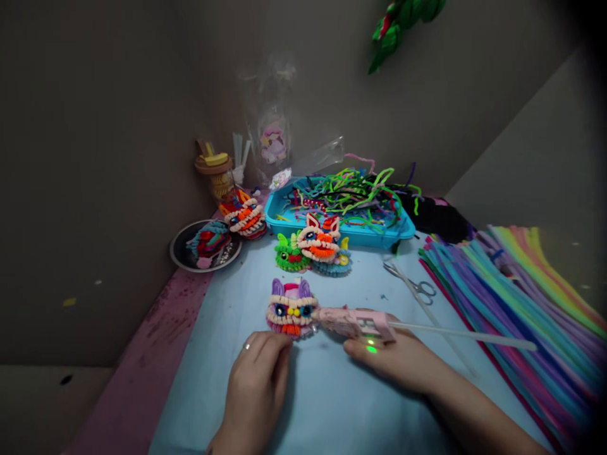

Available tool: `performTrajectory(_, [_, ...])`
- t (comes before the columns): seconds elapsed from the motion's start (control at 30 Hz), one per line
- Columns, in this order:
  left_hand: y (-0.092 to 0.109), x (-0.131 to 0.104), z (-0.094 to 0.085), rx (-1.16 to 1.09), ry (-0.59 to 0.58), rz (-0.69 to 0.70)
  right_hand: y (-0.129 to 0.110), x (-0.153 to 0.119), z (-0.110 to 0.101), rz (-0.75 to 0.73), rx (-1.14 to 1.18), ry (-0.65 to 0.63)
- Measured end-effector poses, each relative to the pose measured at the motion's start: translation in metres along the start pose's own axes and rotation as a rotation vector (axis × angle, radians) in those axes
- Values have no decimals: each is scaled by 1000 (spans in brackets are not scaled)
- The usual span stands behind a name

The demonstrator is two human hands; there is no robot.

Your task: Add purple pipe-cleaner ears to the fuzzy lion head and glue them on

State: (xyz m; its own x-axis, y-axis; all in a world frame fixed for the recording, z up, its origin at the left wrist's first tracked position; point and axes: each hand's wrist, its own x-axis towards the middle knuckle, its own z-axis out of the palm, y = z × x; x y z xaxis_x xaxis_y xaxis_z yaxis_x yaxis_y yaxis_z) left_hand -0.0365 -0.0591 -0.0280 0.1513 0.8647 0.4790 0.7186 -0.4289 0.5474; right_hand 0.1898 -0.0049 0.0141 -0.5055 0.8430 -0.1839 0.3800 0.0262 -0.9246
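Note:
In the head view, a purple and cream pipe-cleaner lion head point(293, 311) with blue eyes and an orange mouth faces me at mid-table. At its lower edge, the curled fingers of my left hand point(258, 376) pinch it; the fingertips are partly hidden. My right hand point(398, 360) grips a pink hot glue gun point(348, 321) with a green light glowing. Its nozzle points left and meets the lion head's right side. A long clear glue stick point(465, 335) sticks out of the gun's back.
Behind stand finished lion heads in orange point(320, 239) and green point(290, 256). A blue tray point(341, 235) holds pipe-cleaner scraps. To the right lie scissors point(422, 289) and bundled pipe cleaners point(516, 316). A metal bowl point(177, 256) sits at left.

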Motion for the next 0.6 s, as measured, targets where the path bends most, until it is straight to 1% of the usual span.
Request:
performTrajectory(0.1, [0, 0, 0, -17, -8, 24, -3, 1, 4, -1, 1, 2])
performTrajectory(0.27, [0, -1, -1, -27, -22, 32, -1, 0, 1, 48, -26, 102])
performTrajectory(0.37, [0, -1, -1, -23, -9, 32, 3, -3, -3, 43, -64, 68])
performTrajectory(0.43, [0, -1, -1, -23, 5, 35, 7, -3, -2, 58, -73, 37])
performTrajectory(0.47, [0, -1, 0, -24, 12, 34, 9, -3, 0, 80, -64, 48])
performTrajectory(0.53, [-1, -2, 0, -24, 18, 27, 16, -2, 4, 149, -16, 127])
performTrajectory(0.6, [-2, -3, 0, -21, 20, 19, 23, 0, 5, 180, 95, 277])
